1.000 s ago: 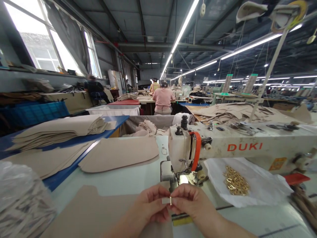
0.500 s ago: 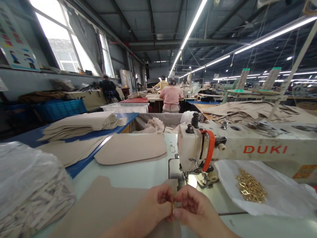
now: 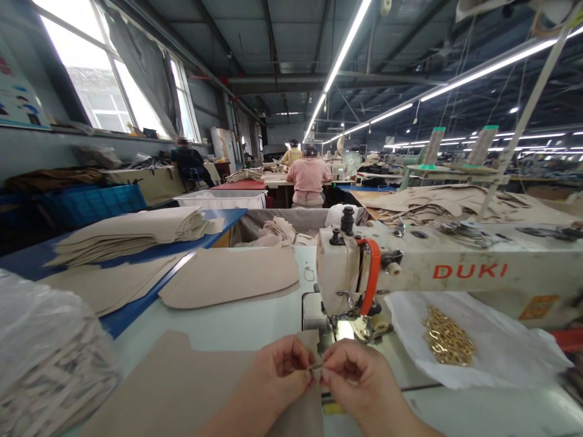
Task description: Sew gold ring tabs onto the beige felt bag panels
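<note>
A small, thin piece (image 3: 315,366), mostly hidden by fingertips, is held in front of the needle area of a white sewing machine (image 3: 339,267) with red DUKI lettering; its exact shape cannot be told. Its left end is pinched by the thumb and forefinger of the left hand (image 3: 280,373), which are brought together on it. Its right end is gripped by the fingertips of the right hand (image 3: 359,376), closed likewise, with the other fingers curled in. The two hands are held almost touching, the piece between them.

Beneath the left hand, a flat beige panel with a notched upper edge (image 3: 195,388) is spread on a pale green tabletop (image 3: 204,325). A bright round light (image 3: 345,331) is seen just beyond the fingertips, and a curved orange strip (image 3: 372,276) is mounted on the machine's head. To the right of the hands, a heap of small gold-coloured metal fittings (image 3: 449,337) is laid on a crumpled white sheet (image 3: 505,358).

Beyond the panel, a layer of beige cut pieces with a rounded end (image 3: 232,276) is placed on the tabletop. At the left, a thicker beige stack (image 3: 132,227) is supported by a blue table (image 3: 113,325), and patterned contents are enclosed in a clear plastic bag (image 3: 50,358). Farther off, a person in a pink top (image 3: 310,179) is seen from behind.
</note>
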### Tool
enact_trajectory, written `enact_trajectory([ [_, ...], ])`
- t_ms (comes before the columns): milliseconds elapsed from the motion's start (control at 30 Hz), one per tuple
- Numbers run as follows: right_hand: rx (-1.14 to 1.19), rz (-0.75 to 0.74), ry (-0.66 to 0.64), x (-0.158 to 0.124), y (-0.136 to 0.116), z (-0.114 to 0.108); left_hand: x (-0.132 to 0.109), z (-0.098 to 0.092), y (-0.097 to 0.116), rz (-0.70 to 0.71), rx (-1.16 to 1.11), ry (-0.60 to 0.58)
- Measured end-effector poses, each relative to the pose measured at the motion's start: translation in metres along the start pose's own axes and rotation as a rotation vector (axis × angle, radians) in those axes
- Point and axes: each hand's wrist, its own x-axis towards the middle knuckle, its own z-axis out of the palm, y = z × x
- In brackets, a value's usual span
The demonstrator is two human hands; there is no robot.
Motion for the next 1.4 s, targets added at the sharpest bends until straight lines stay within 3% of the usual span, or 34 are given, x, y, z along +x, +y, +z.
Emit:
enact_trajectory([
  [233, -0.023, -0.019, 0.058, 0.002, 0.017, 0.0, 0.002, 0.001, -0.005, -0.011, -0.081, 0.024],
  [533, -0.098, -0.085, 0.054, 0.0, 0.011, 0.001, -0.012, 0.006, 0.013, 0.068, 0.13, 0.102],
  [867, 0.272, 0.24, -0.052, 0.002, -0.011, -0.001, -0.018, 0.008, 0.02, 0.132, 0.331, 0.143],
  [1033, 0.152, 0.283, -0.083, 0.003, -0.012, -0.006, -0.018, 0.007, 0.017, 0.139, 0.396, 0.126],
  [1167, -0.058, 0.209, -0.098, 0.002, -0.015, -0.008, -0.017, 0.005, 0.014, 0.16, 0.474, 0.089],
  [1300, -0.169, 0.183, -0.054, 0.003, -0.014, -0.008, -0.015, -0.001, 0.017, 0.202, 0.673, 0.041],
  [1400, -0.103, 0.272, -0.012, 0.005, -0.012, -0.01, -0.014, -0.006, 0.018, 0.3, 0.981, 0.095],
])
